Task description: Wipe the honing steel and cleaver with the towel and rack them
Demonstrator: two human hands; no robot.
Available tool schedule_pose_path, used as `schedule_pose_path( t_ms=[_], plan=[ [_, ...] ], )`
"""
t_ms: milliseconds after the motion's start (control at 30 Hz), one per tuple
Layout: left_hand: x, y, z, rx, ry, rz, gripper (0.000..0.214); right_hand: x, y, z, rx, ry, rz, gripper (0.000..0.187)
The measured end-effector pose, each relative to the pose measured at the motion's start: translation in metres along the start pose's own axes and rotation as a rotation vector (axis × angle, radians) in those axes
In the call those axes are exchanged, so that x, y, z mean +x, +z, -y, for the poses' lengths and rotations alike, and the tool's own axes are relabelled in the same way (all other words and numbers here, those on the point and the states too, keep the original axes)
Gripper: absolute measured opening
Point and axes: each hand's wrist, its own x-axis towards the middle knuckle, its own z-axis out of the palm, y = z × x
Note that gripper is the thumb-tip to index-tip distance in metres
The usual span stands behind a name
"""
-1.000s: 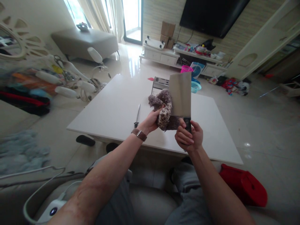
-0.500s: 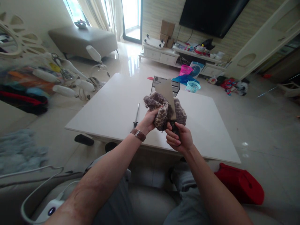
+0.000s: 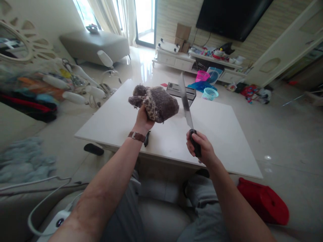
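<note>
Bunched in my left hand (image 3: 145, 121) is a fuzzy brown-grey cloth (image 3: 161, 102), held up over the white table (image 3: 106, 124). My right hand (image 3: 203, 146) is wrapped round the black handle of a cleaver (image 3: 186, 104). Its blade points up and away from me, seen nearly edge-on, a small gap to the right of the cloth. Beneath my left wrist a black handle (image 3: 146, 138) lies on the table; the rest of that tool is hidden by my hand and the cloth. An open case (image 3: 174, 88) with dark slots sits at the table's far edge, partly behind the blade.
A red bag-like object (image 3: 263, 201) lies on the floor at the right. Beyond the table are a teal basket (image 3: 210, 94), a pink basket (image 3: 202, 76) and a low white cabinet (image 3: 171, 60). White lamp arms (image 3: 73, 97) reach toward the table's left side.
The cloth was wrapped against the cleaver's blade and is now apart from it. My left hand has moved left with the cloth; the blade has turned from flat to nearly edge-on.
</note>
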Motion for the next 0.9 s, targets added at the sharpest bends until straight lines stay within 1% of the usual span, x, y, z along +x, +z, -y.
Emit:
schedule_pose_path(
  t_ms=[33,100,167,233,300,367,433,500,533,600,667,733,800,900],
  plan=[
    [-0.004,0.003,0.002,0.006,-0.026,0.021,0.036,0.002,0.001,-0.001,-0.089,-0.063,-0.091,0.032],
    [-0.011,0.010,0.010,0.014,-0.078,0.053,0.036,0.005,0.003,-0.004,-0.246,-0.123,-0.244,0.035],
    [-0.019,0.015,0.022,0.019,-0.123,0.079,0.035,0.009,0.004,-0.008,-0.378,-0.129,-0.358,0.038],
    [-0.027,0.019,0.038,0.034,-0.170,0.108,0.033,0.012,0.005,-0.013,-0.513,-0.119,-0.431,0.036],
    [-0.034,0.021,0.056,0.067,-0.218,0.135,0.033,0.014,0.006,-0.018,-0.686,-0.098,-0.447,0.029],
    [-0.040,0.022,0.073,0.109,-0.236,0.140,0.039,0.015,0.008,-0.023,-0.886,-0.077,-0.420,0.021],
    [-0.044,0.023,0.085,0.132,-0.166,0.042,0.044,0.016,0.010,-0.027,-1.086,-0.062,-0.380,0.019],
    [-0.044,0.023,0.090,0.131,-0.106,-0.057,0.044,0.016,0.011,-0.028,-1.231,-0.047,-0.345,0.022],
    [-0.042,0.022,0.090,0.126,-0.084,-0.087,0.043,0.016,0.012,-0.028,-1.272,-0.041,-0.326,0.023],
    [-0.037,0.022,0.083,0.111,-0.047,-0.106,0.041,0.016,0.012,-0.026,-1.301,-0.040,-0.290,0.025],
    [-0.030,0.020,0.071,0.092,0.003,-0.118,0.037,0.015,0.012,-0.022,-1.300,-0.045,-0.261,0.025],
    [-0.020,0.016,0.056,0.077,0.055,-0.166,0.031,0.014,0.011,-0.019,-1.310,-0.037,-0.235,0.024],
    [-0.009,0.007,0.041,0.050,0.122,-0.238,0.026,0.013,0.011,-0.017,-1.340,-0.029,-0.213,0.022],
    [0.009,-0.010,0.021,0.010,0.222,-0.325,0.024,0.011,0.011,-0.016,-1.397,-0.026,-0.201,0.020]
  ],
)
